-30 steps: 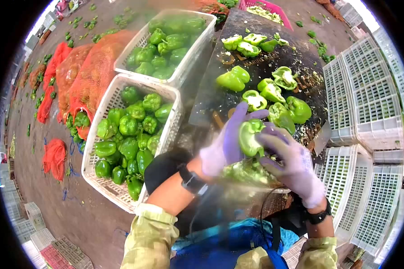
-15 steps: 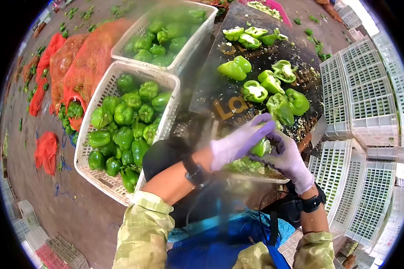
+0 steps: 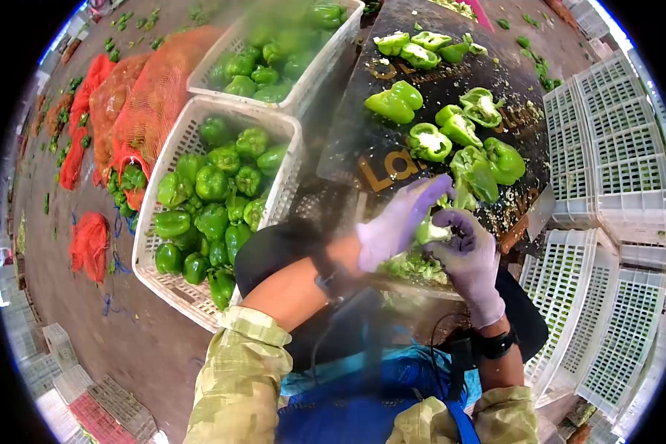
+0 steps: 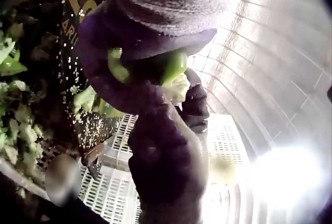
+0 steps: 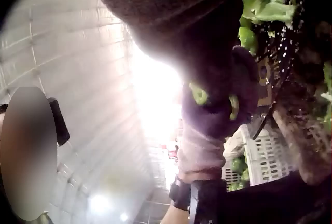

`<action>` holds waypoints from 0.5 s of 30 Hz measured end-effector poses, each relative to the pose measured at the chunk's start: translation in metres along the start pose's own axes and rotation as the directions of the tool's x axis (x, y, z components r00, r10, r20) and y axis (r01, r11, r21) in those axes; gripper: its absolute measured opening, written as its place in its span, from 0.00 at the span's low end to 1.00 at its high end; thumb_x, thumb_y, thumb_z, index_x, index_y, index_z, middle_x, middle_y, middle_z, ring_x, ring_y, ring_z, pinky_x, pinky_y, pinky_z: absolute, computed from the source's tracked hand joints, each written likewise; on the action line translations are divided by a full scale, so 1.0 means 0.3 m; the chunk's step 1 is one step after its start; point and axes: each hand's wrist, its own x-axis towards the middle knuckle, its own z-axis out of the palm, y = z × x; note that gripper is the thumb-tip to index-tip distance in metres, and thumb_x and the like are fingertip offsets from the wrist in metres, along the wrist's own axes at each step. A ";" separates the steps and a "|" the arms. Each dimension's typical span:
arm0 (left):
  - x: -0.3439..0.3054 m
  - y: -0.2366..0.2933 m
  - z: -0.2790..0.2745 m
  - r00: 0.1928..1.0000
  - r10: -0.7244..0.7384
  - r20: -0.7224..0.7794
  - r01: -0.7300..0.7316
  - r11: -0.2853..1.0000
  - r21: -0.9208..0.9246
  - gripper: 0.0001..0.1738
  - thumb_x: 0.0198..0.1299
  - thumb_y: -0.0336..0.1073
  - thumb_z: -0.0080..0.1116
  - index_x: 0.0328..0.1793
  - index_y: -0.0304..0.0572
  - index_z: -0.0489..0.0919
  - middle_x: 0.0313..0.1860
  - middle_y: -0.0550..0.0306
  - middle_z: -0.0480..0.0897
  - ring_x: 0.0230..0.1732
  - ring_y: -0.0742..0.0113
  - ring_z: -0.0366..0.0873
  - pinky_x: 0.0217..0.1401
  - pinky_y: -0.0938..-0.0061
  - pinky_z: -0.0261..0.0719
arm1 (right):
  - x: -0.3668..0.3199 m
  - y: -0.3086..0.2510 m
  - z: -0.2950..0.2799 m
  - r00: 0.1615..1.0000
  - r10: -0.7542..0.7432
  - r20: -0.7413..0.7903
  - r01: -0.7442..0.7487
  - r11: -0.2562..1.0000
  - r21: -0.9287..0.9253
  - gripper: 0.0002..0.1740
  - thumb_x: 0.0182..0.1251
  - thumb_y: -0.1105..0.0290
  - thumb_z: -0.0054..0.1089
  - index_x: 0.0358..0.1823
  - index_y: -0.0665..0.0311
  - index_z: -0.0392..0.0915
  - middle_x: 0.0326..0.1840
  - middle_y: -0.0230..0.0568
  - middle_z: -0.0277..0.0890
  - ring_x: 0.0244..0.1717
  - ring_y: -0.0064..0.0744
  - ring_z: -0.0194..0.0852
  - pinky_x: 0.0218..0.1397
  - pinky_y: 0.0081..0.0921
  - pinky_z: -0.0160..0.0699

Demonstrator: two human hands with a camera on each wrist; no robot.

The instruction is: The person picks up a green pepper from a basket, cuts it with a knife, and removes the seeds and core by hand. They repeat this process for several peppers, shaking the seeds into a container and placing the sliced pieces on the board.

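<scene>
Both hands wear purple-and-white gloves and meet over a tray of pepper scraps (image 3: pixel 414 269). Between them is a green pepper piece (image 3: pixel 431 232) with pale pith showing; it also appears in the left wrist view as a pepper piece (image 4: pixel 175 68). The left hand (image 3: pixel 398 222) curls its fingers round the piece from the left. From the right, the right hand (image 3: pixel 468 259) pinches it with bent fingers. Fingers hide much of the piece. Just beyond the hands, cut peppers (image 3: pixel 430 142) lie on a dark board (image 3: pixel 348 152).
A white crate (image 3: pixel 144 255) of whole green peppers stands at the left, with a second crate (image 3: pixel 296 100) behind it. Stacked white crates (image 3: pixel 607 155) rise at the right. Red mesh sacks (image 3: pixel 159 96) lie at the far left.
The pepper piece, upright and broadly visible a second ago, is now lower and mostly covered by the fingers. The right hand's fingers have curled in more, and the head view has shifted slightly.
</scene>
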 end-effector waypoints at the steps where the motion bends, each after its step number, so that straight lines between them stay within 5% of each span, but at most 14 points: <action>1: 0.003 0.010 -0.005 1.000 0.029 -0.012 -0.028 0.998 0.056 0.29 0.43 0.22 0.62 0.56 0.43 0.72 0.48 0.55 0.77 0.50 0.63 0.75 0.53 0.74 0.72 | -0.015 0.009 0.008 0.999 0.017 -0.034 -0.015 0.998 0.068 0.21 0.49 0.84 0.67 0.48 0.68 0.76 0.44 0.34 0.80 0.43 0.17 0.75 0.43 0.16 0.77; 4: 0.009 0.046 0.005 0.984 -0.166 0.056 0.167 0.986 -0.002 0.29 0.44 0.24 0.66 0.56 0.41 0.71 0.50 0.58 0.76 0.53 0.68 0.74 0.57 0.74 0.71 | -0.061 0.043 -0.001 0.995 -0.004 -0.097 0.022 0.983 0.181 0.20 0.51 0.85 0.66 0.47 0.69 0.75 0.48 0.37 0.78 0.48 0.20 0.74 0.48 0.18 0.77; 5: 0.007 0.011 0.036 0.934 -0.342 0.102 0.356 0.863 -0.360 0.25 0.50 0.30 0.66 0.56 0.41 0.72 0.50 0.58 0.76 0.52 0.70 0.74 0.56 0.75 0.73 | -0.084 0.003 -0.021 0.993 0.020 -0.116 -0.011 0.997 0.080 0.19 0.48 0.85 0.67 0.42 0.66 0.75 0.45 0.39 0.78 0.46 0.25 0.77 0.49 0.21 0.77; 6: 0.005 -0.023 0.067 0.850 -0.506 0.145 0.463 0.588 -0.663 0.22 0.56 0.35 0.65 0.55 0.41 0.73 0.50 0.59 0.76 0.51 0.72 0.75 0.54 0.76 0.75 | -0.100 0.017 -0.042 0.970 -0.209 -0.126 0.193 0.973 -0.124 0.19 0.46 0.85 0.68 0.41 0.64 0.74 0.44 0.41 0.78 0.45 0.29 0.78 0.48 0.22 0.77; 7: -0.006 -0.042 0.069 0.831 -0.549 0.095 0.477 0.612 -0.631 0.22 0.58 0.39 0.64 0.57 0.43 0.73 0.51 0.58 0.76 0.52 0.71 0.76 0.53 0.76 0.77 | -0.116 0.030 -0.065 0.899 -0.428 -0.092 0.380 0.867 -0.323 0.20 0.44 0.85 0.68 0.39 0.62 0.73 0.42 0.43 0.77 0.44 0.34 0.79 0.46 0.23 0.76; 8: -0.014 -0.054 0.067 0.807 -0.589 0.045 0.495 0.632 -0.597 0.23 0.61 0.43 0.62 0.59 0.44 0.72 0.52 0.57 0.77 0.53 0.70 0.77 0.52 0.75 0.79 | -0.149 0.020 -0.080 0.872 -0.483 -0.074 0.438 0.840 -0.319 0.22 0.41 0.85 0.70 0.38 0.60 0.72 0.42 0.46 0.76 0.41 0.41 0.79 0.42 0.25 0.77; 10: -0.040 -0.071 0.036 0.930 -0.340 -0.142 0.301 0.922 -0.243 0.27 0.63 0.50 0.57 0.65 0.48 0.70 0.56 0.54 0.77 0.55 0.63 0.79 0.51 0.68 0.83 | -0.173 0.025 -0.115 0.899 -0.427 -0.093 0.387 0.877 -0.284 0.24 0.41 0.84 0.70 0.41 0.61 0.72 0.42 0.44 0.76 0.36 0.40 0.78 0.38 0.25 0.77; 11: -0.023 -0.019 0.004 0.907 -0.418 0.048 0.365 0.723 -0.586 0.29 0.65 0.54 0.51 0.67 0.48 0.69 0.56 0.53 0.78 0.54 0.58 0.79 0.50 0.63 0.84 | -0.178 0.019 -0.145 0.932 -0.352 -0.083 0.316 0.905 -0.285 0.24 0.42 0.83 0.70 0.43 0.61 0.72 0.42 0.43 0.76 0.35 0.40 0.77 0.38 0.25 0.76; 12: -0.005 0.034 -0.029 0.842 -0.480 0.245 0.422 0.305 -0.854 0.30 0.68 0.58 0.44 0.69 0.49 0.68 0.56 0.51 0.78 0.54 0.54 0.80 0.49 0.58 0.85 | -0.190 -0.007 -0.184 0.998 -0.066 0.004 0.064 0.946 -0.317 0.27 0.45 0.81 0.69 0.49 0.61 0.72 0.45 0.43 0.76 0.38 0.42 0.77 0.42 0.27 0.77; 13: 0.013 0.087 -0.061 0.744 -0.519 0.422 0.440 -0.094 -0.893 0.33 0.70 0.62 0.38 0.70 0.49 0.66 0.56 0.50 0.78 0.53 0.49 0.80 0.47 0.53 0.86 | -0.188 0.009 -0.216 0.994 -0.055 0.099 0.100 0.836 -0.540 0.30 0.50 0.79 0.68 0.58 0.63 0.70 0.53 0.45 0.73 0.42 0.43 0.78 0.43 0.28 0.78; 15: -0.002 0.158 -0.048 0.785 -0.504 0.361 0.423 0.010 -0.906 0.33 0.69 0.62 0.39 0.71 0.48 0.66 0.56 0.49 0.78 0.53 0.49 0.80 0.48 0.53 0.85 | -0.193 0.057 -0.232 0.988 -0.153 -0.005 0.117 0.779 -0.617 0.32 0.54 0.76 0.67 0.63 0.63 0.68 0.59 0.47 0.69 0.42 0.41 0.79 0.41 0.27 0.80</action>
